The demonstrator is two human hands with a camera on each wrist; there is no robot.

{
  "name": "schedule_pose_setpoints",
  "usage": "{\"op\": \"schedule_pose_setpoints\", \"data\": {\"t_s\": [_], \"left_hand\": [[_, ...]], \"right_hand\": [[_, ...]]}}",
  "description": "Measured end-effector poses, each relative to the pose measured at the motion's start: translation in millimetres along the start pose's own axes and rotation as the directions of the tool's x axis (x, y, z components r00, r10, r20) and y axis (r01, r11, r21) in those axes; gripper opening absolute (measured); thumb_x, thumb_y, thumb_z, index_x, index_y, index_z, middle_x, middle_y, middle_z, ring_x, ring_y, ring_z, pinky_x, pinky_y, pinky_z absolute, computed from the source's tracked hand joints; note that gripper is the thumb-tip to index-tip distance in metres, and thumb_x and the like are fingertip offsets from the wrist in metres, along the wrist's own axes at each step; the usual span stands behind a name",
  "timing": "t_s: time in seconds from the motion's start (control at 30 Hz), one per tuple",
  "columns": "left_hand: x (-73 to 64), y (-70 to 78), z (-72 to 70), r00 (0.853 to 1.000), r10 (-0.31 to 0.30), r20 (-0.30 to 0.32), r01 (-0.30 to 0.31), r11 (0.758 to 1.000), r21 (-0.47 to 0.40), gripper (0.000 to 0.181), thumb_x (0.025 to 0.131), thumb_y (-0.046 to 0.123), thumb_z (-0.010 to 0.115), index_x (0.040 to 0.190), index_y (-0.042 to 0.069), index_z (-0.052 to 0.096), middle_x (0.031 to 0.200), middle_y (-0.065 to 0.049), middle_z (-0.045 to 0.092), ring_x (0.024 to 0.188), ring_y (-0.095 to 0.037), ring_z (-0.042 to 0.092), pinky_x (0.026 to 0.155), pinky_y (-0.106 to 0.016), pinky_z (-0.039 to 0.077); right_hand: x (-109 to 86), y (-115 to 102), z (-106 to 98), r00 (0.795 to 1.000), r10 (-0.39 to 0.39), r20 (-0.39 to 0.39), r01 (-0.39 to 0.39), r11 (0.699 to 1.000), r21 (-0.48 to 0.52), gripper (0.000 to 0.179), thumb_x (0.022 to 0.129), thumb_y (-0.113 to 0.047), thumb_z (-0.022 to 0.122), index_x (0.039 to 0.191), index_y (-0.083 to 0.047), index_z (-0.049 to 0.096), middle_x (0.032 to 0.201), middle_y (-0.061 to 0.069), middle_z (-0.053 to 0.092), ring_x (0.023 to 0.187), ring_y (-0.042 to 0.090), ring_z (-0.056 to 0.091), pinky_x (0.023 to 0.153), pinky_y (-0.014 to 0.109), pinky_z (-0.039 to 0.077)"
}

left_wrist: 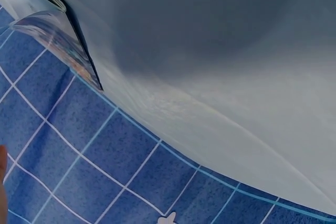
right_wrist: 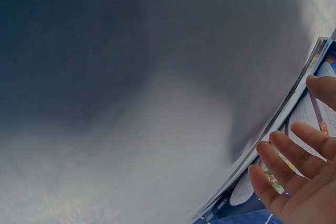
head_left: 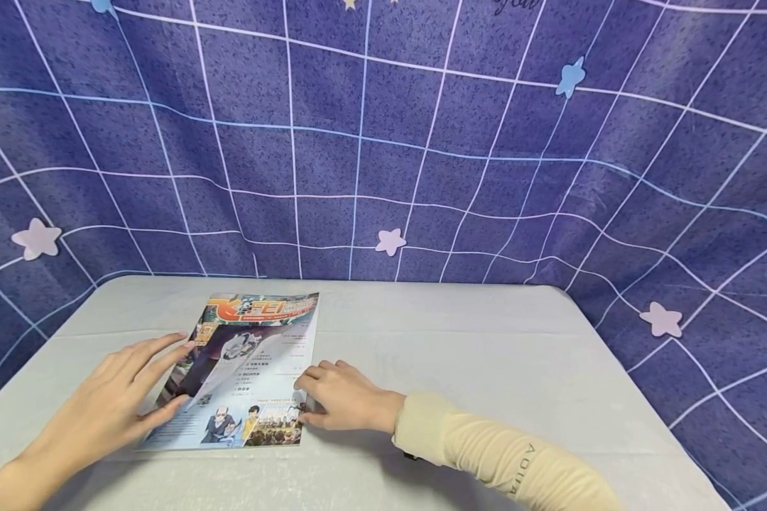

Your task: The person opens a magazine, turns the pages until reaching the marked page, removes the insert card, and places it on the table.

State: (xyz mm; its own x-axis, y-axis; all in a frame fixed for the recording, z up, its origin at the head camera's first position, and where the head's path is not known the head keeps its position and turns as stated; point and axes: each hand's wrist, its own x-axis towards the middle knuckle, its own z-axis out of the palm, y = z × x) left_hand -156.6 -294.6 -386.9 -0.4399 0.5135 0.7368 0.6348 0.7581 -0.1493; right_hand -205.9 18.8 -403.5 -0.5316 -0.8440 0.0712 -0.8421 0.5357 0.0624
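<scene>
A glossy magazine (head_left: 275,383) lies on the pale tabletop, left of the middle. Its dark, colourful cover (head_left: 230,341) shows at the upper left, while a light page with text and cartoon figures shows at the lower right. My left hand (head_left: 121,394) reaches over the magazine's left side, fingers extended and thumb apart. At the right edge, my right hand (head_left: 345,397) rests with fingertips and thumb against it. Loosely bent, spread fingers of that hand (right_wrist: 294,177) appear over the magazine (right_wrist: 299,108) in the right wrist view. A curved sheet (left_wrist: 63,38) stands away from the magazine in the left wrist view.
A whitish cloth covers the table (head_left: 486,355). Behind it and along the sides hangs a blue-purple curtain (head_left: 332,156) with grid lines and stars. The right forearm wears a pale yellow sleeve (head_left: 486,443).
</scene>
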Motion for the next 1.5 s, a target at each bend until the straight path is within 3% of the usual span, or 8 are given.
{"op": "schedule_pose_setpoints", "data": {"t_s": [0.27,0.5,0.7,0.9,1.1,1.23,1.5], "left_hand": [[-0.3,-3.1,-2.5,1.000,-0.003,-0.026,0.004,1.000,0.024,0.064,0.090,0.056,0.038,0.123,0.003,0.054,0.130,-0.021,0.050,0.108,-0.035,0.047,0.113,-0.025,0.016],[-5.4,-6.4,-2.6,0.998,-0.052,0.028,0.050,0.997,0.058,0.056,0.092,0.053,0.034,0.124,0.012,0.056,0.137,-0.019,0.043,0.112,-0.038,0.043,0.115,-0.033,0.015],[-10.5,-9.9,-1.1,0.995,-0.089,0.037,0.086,0.993,0.076,0.054,0.092,0.052,0.032,0.122,0.015,0.058,0.140,-0.018,0.040,0.129,-0.037,0.033,0.115,-0.041,0.012],[-12.1,-12.4,-2.0,0.996,-0.087,0.022,0.085,0.993,0.080,0.053,0.092,0.050,0.032,0.120,0.014,0.059,0.140,-0.020,0.039,0.131,-0.037,0.030,0.114,-0.044,0.014],[-13.1,-14.5,-5.3,0.991,-0.102,0.084,0.092,0.989,0.111,0.053,0.093,0.050,0.028,0.122,0.017,0.058,0.143,-0.017,0.037,0.130,-0.039,0.029,0.100,-0.055,0.025],[-14.7,-16.5,-6.0,0.984,-0.120,0.129,0.104,0.986,0.129,0.053,0.093,0.049,0.025,0.123,0.019,0.057,0.144,-0.014,0.036,0.131,-0.038,0.028,0.098,-0.056,0.025],[-21.9,-21.5,-3.5,0.985,-0.122,0.126,0.103,0.984,0.145,0.054,0.094,0.051,0.025,0.125,0.018,0.055,0.142,-0.013,0.039,0.137,-0.032,0.023,0.110,-0.050,0.016]], "right_hand": [[2.3,4,5,1.000,-0.023,-0.002,0.022,0.999,-0.022,0.046,0.084,-0.050,0.058,0.120,-0.021,0.054,0.115,-0.008,0.058,0.102,0.007,0.054,0.090,0.029,0.047],[3.0,6,6,0.999,-0.037,0.013,0.038,0.999,-0.034,0.047,0.084,-0.051,0.057,0.121,-0.022,0.052,0.119,-0.008,0.056,0.105,0.007,0.052,0.091,0.029,0.046],[2.9,6,6,0.998,-0.051,0.037,0.052,0.998,-0.025,0.047,0.084,-0.049,0.057,0.121,-0.021,0.051,0.123,-0.007,0.054,0.109,0.007,0.051,0.094,0.030,0.045],[3.4,7,6,0.996,-0.069,0.054,0.070,0.997,-0.021,0.048,0.085,-0.048,0.057,0.124,-0.021,0.050,0.128,-0.005,0.051,0.115,0.010,0.048,0.098,0.031,0.042],[4.1,8,6,0.994,-0.083,0.071,0.082,0.997,0.007,0.046,0.086,-0.046,0.057,0.124,-0.021,0.051,0.132,-0.005,0.048,0.118,0.009,0.046,0.100,0.030,0.040],[4.3,9,6,0.992,-0.098,0.081,0.096,0.995,0.018,0.044,0.086,-0.044,0.057,0.123,-0.021,0.052,0.134,-0.004,0.047,0.119,0.009,0.046,0.100,0.028,0.039],[4.9,14,3,0.985,-0.147,0.090,0.142,0.988,0.060,0.043,0.087,-0.044,0.056,0.123,-0.021,0.052,0.135,-0.003,0.046,0.121,0.010,0.044,0.102,0.027,0.037]]}}
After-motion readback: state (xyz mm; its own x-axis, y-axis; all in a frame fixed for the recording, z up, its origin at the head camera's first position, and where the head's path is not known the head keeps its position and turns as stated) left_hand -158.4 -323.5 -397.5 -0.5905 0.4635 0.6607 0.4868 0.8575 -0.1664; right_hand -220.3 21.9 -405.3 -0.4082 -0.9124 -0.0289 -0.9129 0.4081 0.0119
